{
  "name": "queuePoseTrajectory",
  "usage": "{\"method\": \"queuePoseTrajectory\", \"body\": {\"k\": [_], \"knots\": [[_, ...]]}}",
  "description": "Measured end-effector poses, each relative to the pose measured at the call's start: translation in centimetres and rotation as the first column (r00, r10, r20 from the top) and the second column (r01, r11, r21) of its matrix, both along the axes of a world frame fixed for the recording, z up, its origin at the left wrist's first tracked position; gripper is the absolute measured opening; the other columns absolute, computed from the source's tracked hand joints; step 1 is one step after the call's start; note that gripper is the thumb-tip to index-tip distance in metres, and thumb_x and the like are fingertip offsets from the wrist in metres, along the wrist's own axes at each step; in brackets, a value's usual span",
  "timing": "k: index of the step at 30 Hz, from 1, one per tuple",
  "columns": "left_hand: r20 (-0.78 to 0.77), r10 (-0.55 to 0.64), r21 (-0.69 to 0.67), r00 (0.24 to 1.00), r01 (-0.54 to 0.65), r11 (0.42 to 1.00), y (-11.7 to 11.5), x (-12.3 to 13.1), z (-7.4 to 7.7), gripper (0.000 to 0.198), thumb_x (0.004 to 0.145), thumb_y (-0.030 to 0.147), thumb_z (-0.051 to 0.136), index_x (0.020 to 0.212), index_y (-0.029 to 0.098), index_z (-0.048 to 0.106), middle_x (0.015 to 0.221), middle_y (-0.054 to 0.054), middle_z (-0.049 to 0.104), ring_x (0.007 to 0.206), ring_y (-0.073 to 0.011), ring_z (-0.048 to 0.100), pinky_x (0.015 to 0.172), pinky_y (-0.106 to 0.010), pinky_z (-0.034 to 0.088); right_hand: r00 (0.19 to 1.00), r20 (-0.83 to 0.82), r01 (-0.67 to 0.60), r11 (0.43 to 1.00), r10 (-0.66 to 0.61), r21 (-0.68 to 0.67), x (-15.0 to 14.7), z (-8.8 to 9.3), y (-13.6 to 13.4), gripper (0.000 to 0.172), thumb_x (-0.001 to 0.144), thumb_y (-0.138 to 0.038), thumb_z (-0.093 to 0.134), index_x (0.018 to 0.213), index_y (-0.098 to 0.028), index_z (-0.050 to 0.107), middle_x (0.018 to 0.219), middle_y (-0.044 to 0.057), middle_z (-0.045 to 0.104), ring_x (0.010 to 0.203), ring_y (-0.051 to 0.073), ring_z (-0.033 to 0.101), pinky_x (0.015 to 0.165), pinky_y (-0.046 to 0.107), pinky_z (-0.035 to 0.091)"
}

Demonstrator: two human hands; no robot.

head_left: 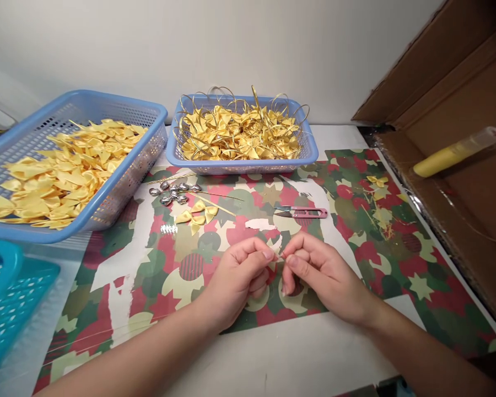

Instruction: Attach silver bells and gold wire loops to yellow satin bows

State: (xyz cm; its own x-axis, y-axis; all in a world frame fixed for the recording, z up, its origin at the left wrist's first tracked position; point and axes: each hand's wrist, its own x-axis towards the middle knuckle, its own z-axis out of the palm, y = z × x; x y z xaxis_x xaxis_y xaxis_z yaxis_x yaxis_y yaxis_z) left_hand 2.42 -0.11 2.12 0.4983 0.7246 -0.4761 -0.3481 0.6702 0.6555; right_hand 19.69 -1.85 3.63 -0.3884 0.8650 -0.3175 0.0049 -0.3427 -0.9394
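My left hand (244, 271) and my right hand (317, 273) meet over the patterned sheet, fingertips almost touching. Both are closed in a pinch, thumb against forefinger; whatever lies between the tips is too small to make out. Just beyond them lies a pair of pink-handled thread snips (308, 213), blades pointing left. Several yellow ribbon bows (198, 215) rest to the upper left of my left hand. Behind these bows sits a cluster of silver bells (174, 193), with thin gold ties (215, 203) across and beside it.
A blue basket (242, 164) at the back holds yellow bows with gold loops. Another blue basket (107, 190) on the left holds plain bows. A teal basket (22, 309) stands nearest left. Cardboard (450, 77) walls the right side, with a yellow tube (442, 158) sticking out. Thread scraps (383, 218) lie nearby.
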Motion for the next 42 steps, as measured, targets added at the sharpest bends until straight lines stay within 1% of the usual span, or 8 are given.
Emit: {"method": "queuePoseTrajectory", "body": {"k": [8, 15, 24, 42], "knots": [[-0.016, 0.002, 0.011, 1.000, -0.002, 1.000, 0.09, 0.11, 0.20, 0.034, 0.077, 0.037, 0.070, 0.064, 0.019, 0.044, 0.042, 0.013, 0.023, 0.040, -0.0031, 0.014, 0.038, -0.015, 0.018, 1.000, 0.003, 0.028, 1.000, -0.028, -0.007, 0.01, 0.10, -0.09, 0.026, 0.096, -0.046, 0.050, 0.091, -0.020, 0.048, 0.063, -0.001, 0.063, 0.059, 0.011, 0.057, 0.057, 0.024, 0.044], [-0.009, -0.009, -0.005, 1.000, 0.009, 1.000, 0.07, 0.15, 0.11, 0.034, 0.077, 0.037, 0.070, 0.064, 0.020, 0.044, 0.043, 0.013, 0.024, 0.040, -0.0033, 0.013, 0.038, -0.015, 0.016, 1.000, 0.005, 0.024, 1.000, -0.024, -0.015, -0.11, 0.15, -0.01, 0.024, 0.096, -0.043, 0.050, 0.091, -0.020, 0.048, 0.063, -0.002, 0.063, 0.059, 0.010, 0.057, 0.058, 0.024, 0.044], [-0.043, -0.015, 0.006, 0.999, 0.015, 1.000, 0.05, 0.10, 0.22, 0.033, 0.077, 0.037, 0.069, 0.065, 0.020, 0.043, 0.045, 0.012, 0.021, 0.041, -0.0034, 0.013, 0.038, -0.015, 0.017, 0.999, 0.022, 0.029, 1.000, -0.029, -0.004, -0.18, 0.00, 0.00, 0.027, 0.095, -0.046, 0.052, 0.089, -0.020, 0.047, 0.062, -0.002, 0.062, 0.057, 0.010, 0.056, 0.056, 0.023, 0.044], [-0.016, 0.001, 0.001, 1.000, -0.001, 1.000, 0.04, 0.20, 0.14, 0.031, 0.079, 0.034, 0.069, 0.064, 0.019, 0.045, 0.043, 0.012, 0.024, 0.040, -0.0030, 0.014, 0.038, -0.014, 0.018, 0.999, -0.002, 0.037, 0.999, -0.037, -0.003, -0.16, 0.04, -0.04, 0.017, 0.096, -0.035, 0.050, 0.089, -0.020, 0.048, 0.061, -0.004, 0.061, 0.057, 0.009, 0.054, 0.057, 0.022, 0.044]]}}
